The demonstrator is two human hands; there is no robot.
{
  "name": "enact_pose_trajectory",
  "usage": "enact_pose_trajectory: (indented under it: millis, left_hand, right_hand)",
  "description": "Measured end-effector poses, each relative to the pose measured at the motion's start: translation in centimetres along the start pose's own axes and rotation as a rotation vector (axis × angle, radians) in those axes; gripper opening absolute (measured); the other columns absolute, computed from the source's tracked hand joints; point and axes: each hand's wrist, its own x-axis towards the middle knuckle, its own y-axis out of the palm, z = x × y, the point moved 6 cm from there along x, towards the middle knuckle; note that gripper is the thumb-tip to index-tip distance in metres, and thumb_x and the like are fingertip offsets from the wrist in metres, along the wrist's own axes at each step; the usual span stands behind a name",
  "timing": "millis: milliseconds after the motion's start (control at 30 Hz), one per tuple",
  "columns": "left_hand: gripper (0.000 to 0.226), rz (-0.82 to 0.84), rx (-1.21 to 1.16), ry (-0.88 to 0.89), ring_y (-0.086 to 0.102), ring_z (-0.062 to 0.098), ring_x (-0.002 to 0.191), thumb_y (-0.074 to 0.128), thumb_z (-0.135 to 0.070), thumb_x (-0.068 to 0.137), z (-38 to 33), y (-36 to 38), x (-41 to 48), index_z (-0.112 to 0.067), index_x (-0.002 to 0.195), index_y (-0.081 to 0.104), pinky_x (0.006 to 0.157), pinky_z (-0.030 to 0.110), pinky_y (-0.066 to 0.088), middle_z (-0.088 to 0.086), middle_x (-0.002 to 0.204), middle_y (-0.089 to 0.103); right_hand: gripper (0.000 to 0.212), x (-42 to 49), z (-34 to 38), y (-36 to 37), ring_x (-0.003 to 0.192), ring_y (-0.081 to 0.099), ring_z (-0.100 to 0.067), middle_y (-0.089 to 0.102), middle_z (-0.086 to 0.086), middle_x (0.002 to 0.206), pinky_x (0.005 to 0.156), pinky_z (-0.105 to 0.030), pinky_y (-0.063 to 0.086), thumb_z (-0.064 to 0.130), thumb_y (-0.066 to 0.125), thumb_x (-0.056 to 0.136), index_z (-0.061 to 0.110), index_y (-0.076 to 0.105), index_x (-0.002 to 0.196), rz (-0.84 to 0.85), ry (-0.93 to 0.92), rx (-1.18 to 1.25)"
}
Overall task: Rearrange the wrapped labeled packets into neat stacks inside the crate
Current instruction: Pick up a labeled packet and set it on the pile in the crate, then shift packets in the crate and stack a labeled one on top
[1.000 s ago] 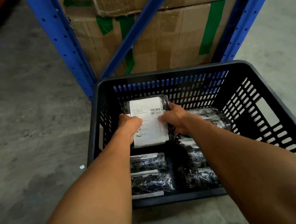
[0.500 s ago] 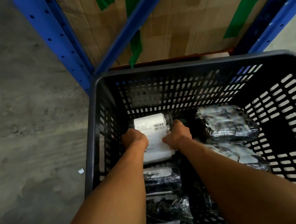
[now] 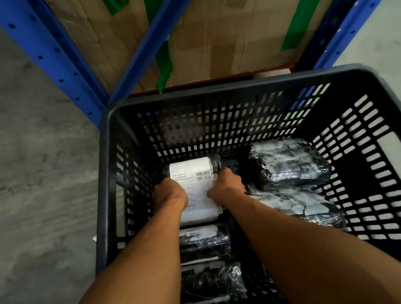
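A black slotted plastic crate (image 3: 226, 88) stands on the floor below me. Both hands reach deep into its far left corner. My left hand (image 3: 169, 194) and my right hand (image 3: 225, 187) grip the two sides of a wrapped packet with a white barcode label (image 3: 193, 172), held low near the crate's bottom. Two more wrapped dark packets (image 3: 204, 242) lie in a row behind it on the left. On the right, a packet (image 3: 289, 162) rests on top of another (image 3: 304, 208).
A blue metal rack (image 3: 50, 59) with a diagonal brace rises just beyond the crate, holding cardboard boxes (image 3: 222, 28) with green tape. Grey concrete floor (image 3: 16, 179) lies to the left and far right.
The view has closed in on the crate as I lean over it. Both hands have lowered the labeled packet from mid-height down into the far left corner.
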Motion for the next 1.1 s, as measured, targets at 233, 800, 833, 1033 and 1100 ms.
enact_pose_trajectory:
  millis: [233, 800, 833, 1033, 1100]
  left_hand:
    - [0.043, 0.004, 0.035, 0.095, 0.058, 0.033, 0.121, 0.052, 0.006, 0.090, -0.1, -0.7, -1.7, 0.001, 0.132, 0.055, 0.092, 0.033, 0.052, 0.018, 0.134, 0.058]
    - [0.025, -0.066, -0.169, 0.242, 0.062, 0.034, 0.112, 0.064, -0.008, 0.089, -6.6, -4.0, -6.8, -0.003, 0.114, 0.063, 0.086, 0.036, 0.051, 0.016, 0.123, 0.064]
    - [0.024, -0.050, -0.202, 0.258, 0.062, 0.035, 0.112, 0.064, -0.009, 0.089, -7.8, -3.8, -7.2, -0.003, 0.112, 0.063, 0.086, 0.036, 0.051, 0.016, 0.122, 0.065]
    - [0.020, 0.100, -0.302, 0.338, 0.062, 0.030, 0.107, 0.067, -0.023, 0.089, -13.9, -0.1, -10.0, -0.008, 0.102, 0.063, 0.074, 0.031, 0.045, 0.011, 0.117, 0.066]
    - [0.031, 0.144, -0.302, 0.354, 0.061, 0.030, 0.110, 0.064, -0.033, 0.092, -15.4, 1.4, -10.6, -0.008, 0.110, 0.062, 0.075, 0.030, 0.042, 0.008, 0.120, 0.064]
  right_hand:
    - [0.044, -1.0, 0.4, -0.3, 0.119, 0.057, -0.033, 0.058, -0.018, 0.130, 0.095, -0.035, 0.049, 0.011, 0.064, 0.088, 0.001, 0.049, 0.128, 0.033, -0.016, 0.011]
    - [0.014, -2.5, 0.7, -12.7, 0.071, 0.058, -0.021, 0.060, -0.012, 0.088, 0.060, -0.023, 0.046, 0.009, 0.060, 0.090, 0.000, 0.063, 0.100, -0.273, -0.214, -0.147]
    - [0.018, -2.4, -0.1, -14.1, 0.086, 0.063, -0.029, 0.065, -0.017, 0.097, 0.070, -0.028, 0.049, 0.010, 0.062, 0.088, 0.000, 0.063, 0.103, -0.333, -0.196, -0.150]
    - [0.021, -0.5, -7.0, -18.5, 0.096, 0.059, -0.035, 0.063, -0.021, 0.105, 0.079, -0.040, 0.053, 0.015, 0.063, 0.087, 0.002, 0.060, 0.104, -0.383, -0.081, -0.285]
    - [0.018, 0.5, -9.2, -18.8, 0.086, 0.058, -0.031, 0.062, -0.021, 0.106, 0.071, -0.035, 0.053, 0.020, 0.064, 0.088, 0.006, 0.058, 0.099, -0.326, -0.049, -0.270]
